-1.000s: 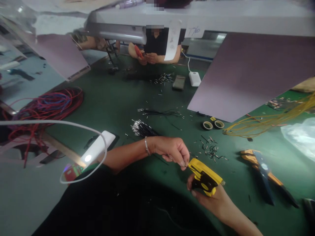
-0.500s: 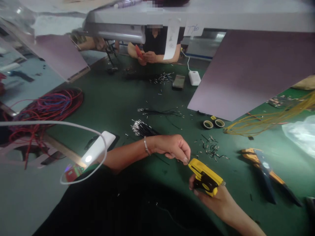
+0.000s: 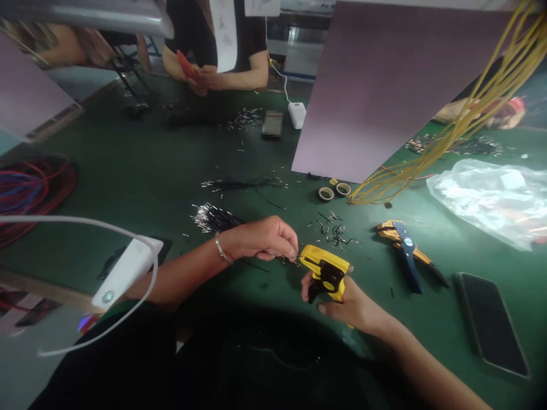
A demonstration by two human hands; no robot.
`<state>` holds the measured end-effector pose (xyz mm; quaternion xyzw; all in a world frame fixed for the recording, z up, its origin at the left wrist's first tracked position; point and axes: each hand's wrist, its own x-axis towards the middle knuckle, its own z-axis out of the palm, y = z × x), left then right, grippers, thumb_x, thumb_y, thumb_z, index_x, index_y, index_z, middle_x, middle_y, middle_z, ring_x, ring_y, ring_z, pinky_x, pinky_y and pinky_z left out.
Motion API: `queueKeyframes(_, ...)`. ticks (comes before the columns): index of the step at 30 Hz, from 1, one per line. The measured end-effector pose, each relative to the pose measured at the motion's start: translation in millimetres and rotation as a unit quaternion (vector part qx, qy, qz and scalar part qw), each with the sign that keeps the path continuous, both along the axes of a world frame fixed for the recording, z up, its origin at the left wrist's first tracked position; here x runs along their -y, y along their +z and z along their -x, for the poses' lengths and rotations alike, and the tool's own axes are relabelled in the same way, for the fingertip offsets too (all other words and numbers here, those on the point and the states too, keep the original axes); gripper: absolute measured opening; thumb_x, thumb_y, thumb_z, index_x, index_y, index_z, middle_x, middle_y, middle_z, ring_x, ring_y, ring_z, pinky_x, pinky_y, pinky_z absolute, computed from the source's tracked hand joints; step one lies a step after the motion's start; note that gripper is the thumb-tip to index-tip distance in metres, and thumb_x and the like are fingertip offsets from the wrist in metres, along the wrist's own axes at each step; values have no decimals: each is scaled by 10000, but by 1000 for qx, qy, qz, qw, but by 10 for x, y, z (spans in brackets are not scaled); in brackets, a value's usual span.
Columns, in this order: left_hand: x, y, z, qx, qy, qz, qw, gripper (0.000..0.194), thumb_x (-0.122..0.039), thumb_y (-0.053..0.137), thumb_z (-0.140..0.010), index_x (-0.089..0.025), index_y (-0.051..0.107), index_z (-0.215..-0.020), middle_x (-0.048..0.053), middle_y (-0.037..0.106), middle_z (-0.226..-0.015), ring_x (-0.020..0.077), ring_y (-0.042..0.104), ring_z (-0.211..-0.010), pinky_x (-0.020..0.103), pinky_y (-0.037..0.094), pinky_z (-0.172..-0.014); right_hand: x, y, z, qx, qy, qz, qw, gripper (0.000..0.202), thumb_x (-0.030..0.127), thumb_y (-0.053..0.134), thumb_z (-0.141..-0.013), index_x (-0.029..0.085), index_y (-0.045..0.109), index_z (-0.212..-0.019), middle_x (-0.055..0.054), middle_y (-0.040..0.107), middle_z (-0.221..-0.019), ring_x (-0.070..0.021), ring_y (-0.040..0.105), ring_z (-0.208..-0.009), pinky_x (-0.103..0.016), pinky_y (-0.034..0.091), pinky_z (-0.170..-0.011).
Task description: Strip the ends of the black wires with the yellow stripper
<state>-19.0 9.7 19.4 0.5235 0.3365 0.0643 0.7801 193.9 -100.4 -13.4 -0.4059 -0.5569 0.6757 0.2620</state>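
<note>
My right hand (image 3: 352, 304) is wrapped round the handle of a yellow and black wire stripper (image 3: 327, 262), its jaws facing left. At those jaws my left hand (image 3: 273, 239) is closed in a pinch on a thin black wire (image 3: 298, 259), mostly hidden by the fingers. A bundle of black wires (image 3: 217, 219) with shiny ends lies behind my left wrist. Farther back is a looser group of black wires (image 3: 248, 183). Short black wire scraps (image 3: 335, 232) are scattered just beyond the stripper.
On the right lie a blue and orange wire stripper (image 3: 408, 245), a phone (image 3: 493, 324) and a plastic bag (image 3: 487, 199). Two tape rolls (image 3: 326, 194) sit below a hanging panel (image 3: 350, 85). Yellow wires (image 3: 461, 125) droop beside it. A white cable (image 3: 85, 219) crosses at left. A co-worker (image 3: 213, 74) sits opposite.
The view has swung right and down, bringing the phone and more of the plastic bag into sight. Both hands keep their hold, with the wire still at the stripper's jaws.
</note>
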Motion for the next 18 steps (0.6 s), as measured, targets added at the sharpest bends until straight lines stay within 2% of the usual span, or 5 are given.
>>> queueKeyframes(7,-5,-1,-23,4,6,11,1000,7,-99,642,-630,-100,648,-632,-31,517,-445,18,303,-295,157,165,-275,-10,-53,-23,-6,1,2,1000,257,178,624,-685,170,577,-937,-61,628,-840,-217,568,-806,-355,453,-751)
queueKeyframes(15,-17,-33,-12,0,9,-3,1000,23,-109,644,-640,-105,644,-662,-29,538,-476,18,311,-277,160,169,-269,-21,-101,-14,7,1,18,1000,175,150,630,-704,166,579,-870,-37,612,-777,-185,560,-748,-321,453,-714)
queueKeyframes(18,-27,-52,-11,2,9,-7,1000,17,-99,633,-641,-109,641,-652,-36,530,-465,17,307,-268,161,161,-266,-21,-109,-4,8,-8,21,1000,159,190,654,-728,164,579,-866,-39,610,-767,-181,565,-732,-319,461,-703)
